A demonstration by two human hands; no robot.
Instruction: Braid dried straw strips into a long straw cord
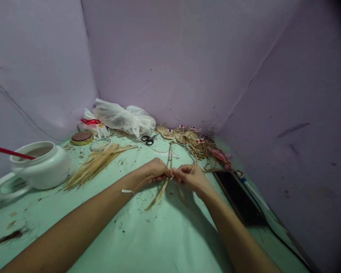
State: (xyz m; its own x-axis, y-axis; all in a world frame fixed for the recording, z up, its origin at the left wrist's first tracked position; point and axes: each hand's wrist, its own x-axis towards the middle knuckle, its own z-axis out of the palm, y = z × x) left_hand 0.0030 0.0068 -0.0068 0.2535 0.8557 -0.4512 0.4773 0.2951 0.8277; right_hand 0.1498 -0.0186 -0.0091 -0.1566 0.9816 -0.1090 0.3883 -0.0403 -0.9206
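My left hand [155, 171] and my right hand [191, 176] meet over the green table [165, 235], both pinched on a thin braid of dried straw [170, 153]. The plaited part runs away from my fingers toward the wall. Loose strand ends [158, 195] hang down from between my hands onto the table. Fingertips of both hands nearly touch at the braid.
A bundle of loose straw [95, 165] lies to the left, beside a white pot [41, 165] with a red stick in it. Black scissors [149, 139], a plastic bag [125, 118], a round tin [82, 138] and woven straw pieces [193, 142] sit by the wall. A dark phone [238, 197] lies right.
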